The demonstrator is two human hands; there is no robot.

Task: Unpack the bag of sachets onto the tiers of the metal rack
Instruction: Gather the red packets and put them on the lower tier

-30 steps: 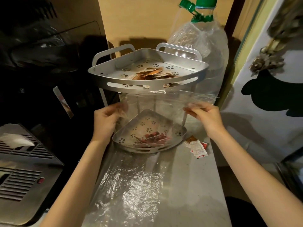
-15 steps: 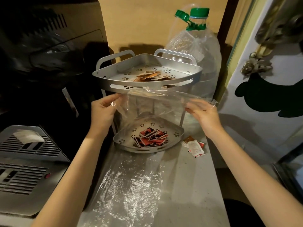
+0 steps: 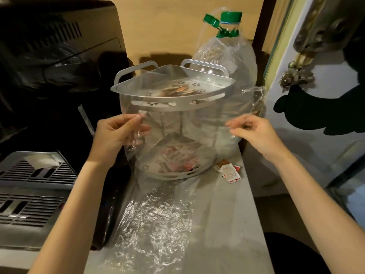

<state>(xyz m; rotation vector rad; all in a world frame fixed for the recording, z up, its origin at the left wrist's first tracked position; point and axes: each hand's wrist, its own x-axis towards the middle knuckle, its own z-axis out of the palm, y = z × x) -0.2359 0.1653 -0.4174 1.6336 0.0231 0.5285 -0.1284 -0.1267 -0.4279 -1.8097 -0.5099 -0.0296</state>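
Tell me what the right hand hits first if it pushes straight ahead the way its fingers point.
Probably the clear plastic bag that the right hand is already pinching; beyond the film stands the metal rack. Depth is hard to judge.

Both hands hold a clear plastic bag [image 3: 177, 123] stretched in front of the metal rack [image 3: 171, 91]: the left hand [image 3: 118, 133] pinches one edge, the right hand [image 3: 254, 131] the other. Sachets [image 3: 230, 171] lie on the table [image 3: 227, 224] right of the rack.

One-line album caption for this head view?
Both hands stretch the clear bag before the sachet-filled rack.
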